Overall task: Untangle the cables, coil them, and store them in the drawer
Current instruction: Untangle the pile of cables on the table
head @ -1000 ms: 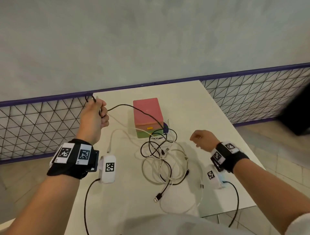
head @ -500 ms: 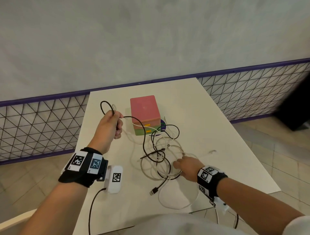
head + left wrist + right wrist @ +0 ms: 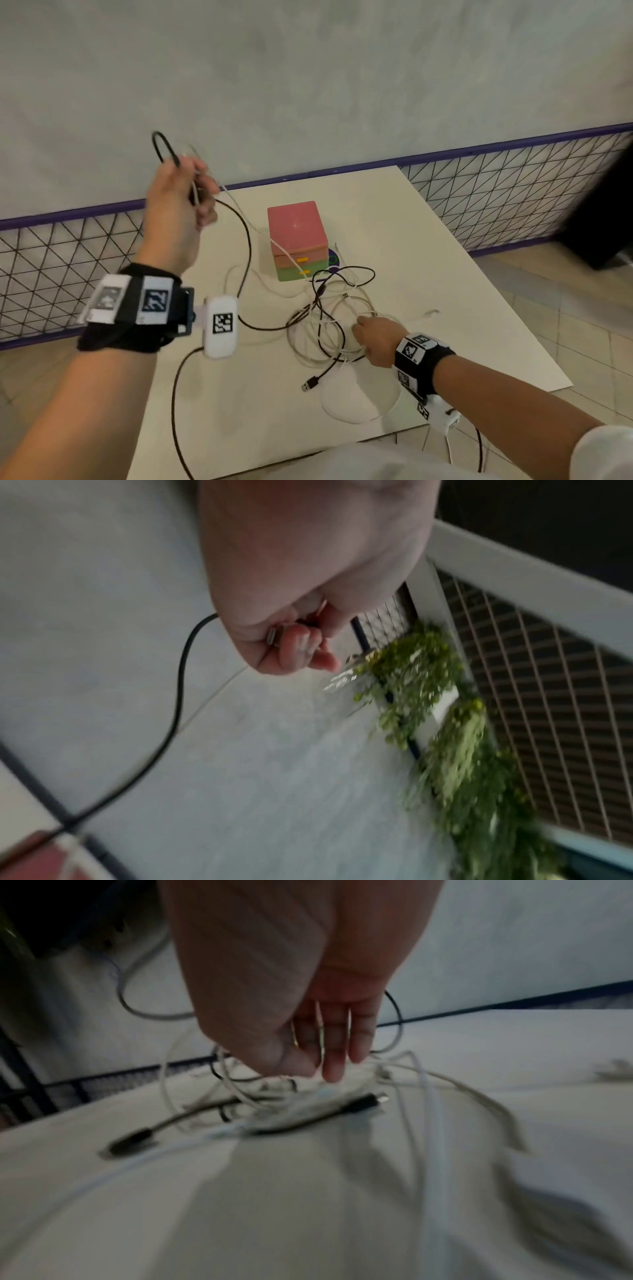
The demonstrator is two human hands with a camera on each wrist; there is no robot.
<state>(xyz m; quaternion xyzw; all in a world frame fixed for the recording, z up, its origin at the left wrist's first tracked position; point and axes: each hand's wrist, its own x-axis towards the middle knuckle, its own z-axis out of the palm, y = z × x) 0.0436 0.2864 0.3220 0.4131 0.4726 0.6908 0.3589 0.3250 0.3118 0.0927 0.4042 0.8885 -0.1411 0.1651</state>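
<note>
— Item one, far left. What is it?

— My left hand (image 3: 178,205), raised above the table (image 3: 479,308), fingers curled into a fist round the black cable (image 3: 245,253). A short loop of it stands up out of the top of my fist; the rest drops in a long curve down to the tabletop. A thin white cable (image 3: 236,202) is caught in the same fist and runs off towards the drawer box (in the left wrist view a small metal plug end shows between my fingers (image 3: 298,647)).

— Item two?

— Drawer box (image 3: 296,233), middle of the table towards the far edge: pink top, pink drawer and green drawer below, each with an orange handle, both pushed in. A white cable lies across its front corner.

— Item three?

— Tangle of cables (image 3: 329,322), just in front of the box and a little right: white loops and black loops crossed over one another, flat on the table. One black USB plug (image 3: 310,383) sticks out at the near side.

— Item four?

— My right hand (image 3: 378,337), resting on the right edge of the tangle. White strands run across my fingers (image 3: 334,1047), which bend loosely downward over them; whether they actually clamp the strands I cannot tell, the wrist view is blurred.

— Anything further right?

— A loose white cable end (image 3: 430,312) on the table, apart from the pile.
</note>
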